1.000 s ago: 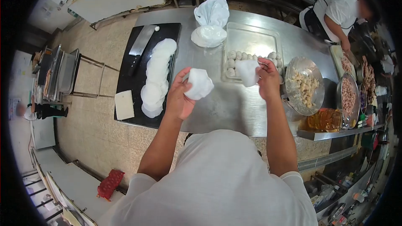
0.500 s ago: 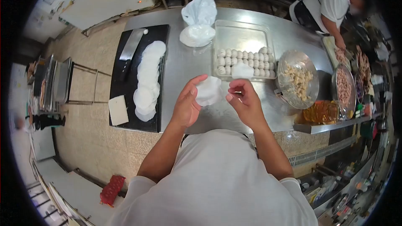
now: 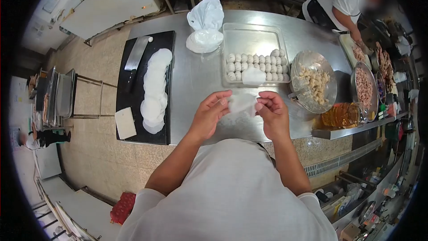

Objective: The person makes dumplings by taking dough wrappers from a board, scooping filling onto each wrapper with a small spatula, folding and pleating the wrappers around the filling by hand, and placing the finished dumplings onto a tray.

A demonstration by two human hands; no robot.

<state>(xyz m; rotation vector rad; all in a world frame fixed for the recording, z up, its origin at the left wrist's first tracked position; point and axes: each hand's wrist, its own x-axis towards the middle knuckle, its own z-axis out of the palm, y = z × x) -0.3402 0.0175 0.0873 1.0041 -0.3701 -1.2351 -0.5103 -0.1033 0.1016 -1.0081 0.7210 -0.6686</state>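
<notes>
A thin white round dough wrapper (image 3: 242, 103) is stretched between my two hands above the steel table. My left hand (image 3: 208, 115) pinches its left edge, and my right hand (image 3: 273, 112) pinches its right edge. Just beyond them, a clear plastic tray (image 3: 254, 40) holds rows of small round white dumplings (image 3: 256, 60). Another white piece (image 3: 253, 76) lies over the tray's near edge. To the left, a row of overlapping wrappers (image 3: 156, 90) rests on a black board (image 3: 133, 90). On the right stands a metal bowl (image 3: 314, 82) with pale chunky filling (image 3: 315, 84).
A cleaver (image 3: 137, 53) and a white block (image 3: 125, 123) lie on the black board. White plastic bags (image 3: 205, 24) sit at the table's far side. At the right are a bottle of yellow oil (image 3: 342, 115) and a bowl of pink chopped meat (image 3: 365, 87). A co-worker (image 3: 341, 0) leans over the far right corner.
My right hand has come to the wrapper and taken its right edge. Earlier only my left hand held it. The wrapper is now spread between both hands, slightly further right.
</notes>
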